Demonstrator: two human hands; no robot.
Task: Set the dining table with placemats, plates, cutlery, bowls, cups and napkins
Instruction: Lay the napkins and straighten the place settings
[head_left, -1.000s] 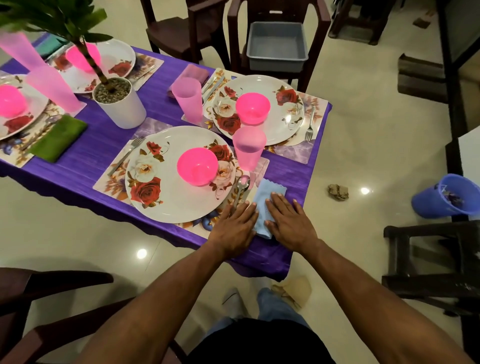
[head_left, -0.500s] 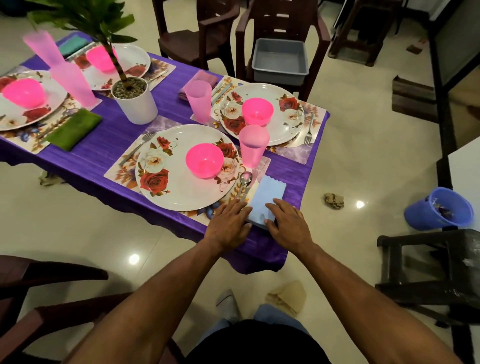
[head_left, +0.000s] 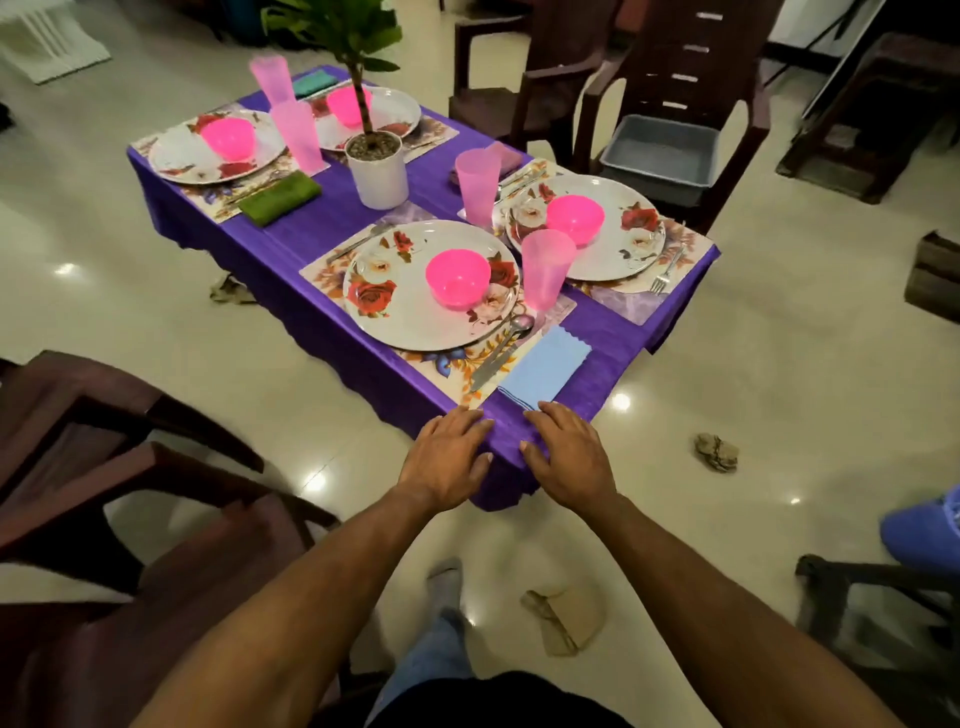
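Both hands lie flat with fingers spread, holding nothing. The left hand (head_left: 447, 462) rests at the table (head_left: 332, 218) edge just left of the napkin (head_left: 545, 369); the right hand's (head_left: 569, 457) fingertips touch the napkin's near end.

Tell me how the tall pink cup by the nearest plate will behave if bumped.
The pink cup is tall on a narrow base, so it would probably tip easily. It looks like thin translucent plastic, likely light. Tipped, it could roll toward the spoon.
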